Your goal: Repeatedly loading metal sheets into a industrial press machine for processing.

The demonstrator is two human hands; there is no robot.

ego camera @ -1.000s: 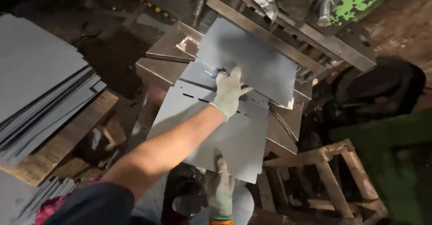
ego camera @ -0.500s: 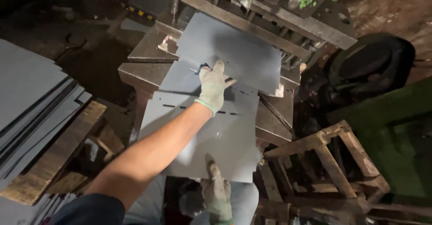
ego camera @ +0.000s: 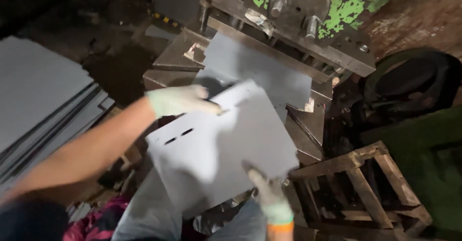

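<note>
Near the press [ego camera: 308, 10], both gloved hands now grip the slotted grey sheet [ego camera: 216, 144]: left hand [ego camera: 180, 101] clamps its far edge, right hand [ego camera: 264, 188] its near edge, lifted off the lower sheet [ego camera: 260, 70].

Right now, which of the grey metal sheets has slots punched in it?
The sheet held by both gloved hands: two dark slots near its left edge. The sheet on the press and the stack at left show none.

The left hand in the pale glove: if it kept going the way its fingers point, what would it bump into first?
The left hand points right along the far edge of the loose grey sheet it grips. Going on, it would probably meet the grey sheet lying on the press bed first, though depth is hard to judge.
</note>
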